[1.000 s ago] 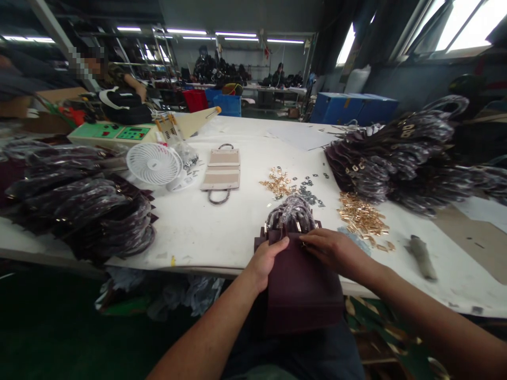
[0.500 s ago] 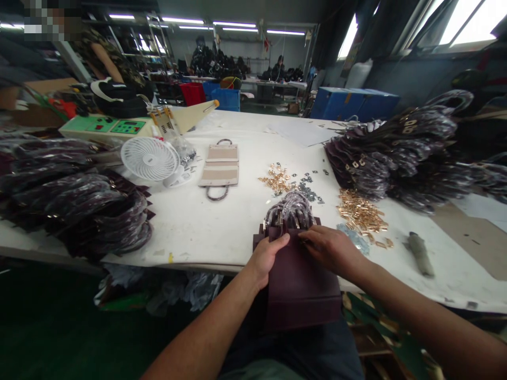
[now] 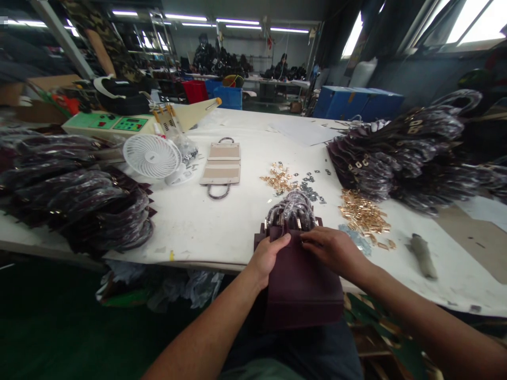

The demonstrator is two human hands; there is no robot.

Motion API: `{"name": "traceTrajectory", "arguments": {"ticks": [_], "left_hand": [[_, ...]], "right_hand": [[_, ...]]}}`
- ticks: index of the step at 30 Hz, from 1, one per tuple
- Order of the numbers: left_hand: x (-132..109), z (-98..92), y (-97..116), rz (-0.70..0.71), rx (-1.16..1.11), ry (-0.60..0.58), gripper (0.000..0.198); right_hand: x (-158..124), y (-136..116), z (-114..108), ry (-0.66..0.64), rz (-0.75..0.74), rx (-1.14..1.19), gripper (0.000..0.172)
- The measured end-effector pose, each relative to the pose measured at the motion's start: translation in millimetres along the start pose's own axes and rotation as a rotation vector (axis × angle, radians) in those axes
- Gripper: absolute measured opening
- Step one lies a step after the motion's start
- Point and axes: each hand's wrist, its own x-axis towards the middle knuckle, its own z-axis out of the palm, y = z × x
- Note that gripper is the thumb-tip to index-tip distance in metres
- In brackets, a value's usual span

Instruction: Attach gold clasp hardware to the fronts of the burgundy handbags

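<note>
A dark maroon handbag panel [image 3: 303, 285] hangs over the near table edge toward my lap. Plastic-wrapped handles [image 3: 293, 208] are bunched at its top. My left hand [image 3: 266, 259] grips the panel's upper left part, thumb on the front face and the other fingers hidden behind. My right hand [image 3: 330, 248] has its bent fingertips pressed together at the panel's upper right, just under the handles. Whether a small part sits between those fingertips is too small to make out. Gold metal fittings [image 3: 364, 214] and grey metal plates [image 3: 358, 240] lie beside my right hand.
Piles of wrapped maroon bag pieces lie at left [image 3: 99, 200] and right [image 3: 380, 153]. A white fan [image 3: 152, 155], a flat beige-lined bag piece [image 3: 222, 163], a green control box [image 3: 111, 124] and a grey wrapped tool [image 3: 423, 256] are on the table. A person stands far left.
My right fingertips have shifted slightly on the panel. My left hand keeps its grip. The whole view has moved a little, and the person at far left has moved.
</note>
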Motion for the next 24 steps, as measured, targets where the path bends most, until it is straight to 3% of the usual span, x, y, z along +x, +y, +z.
{"name": "traceTrajectory", "arguments": {"ticks": [13,24], "left_hand": [[0.4,-1.1,-0.6,0.007,0.018,0.027,0.035],[-2.7,-0.8,0.4,0.051,0.08,0.024,0.045]], "right_hand": [[1.6,-1.4,-1.2,-0.01,-0.122,-0.002,0.019],[-0.1,-5.9,7.2,-0.001,-0.067,-0.049,0.021]]}}
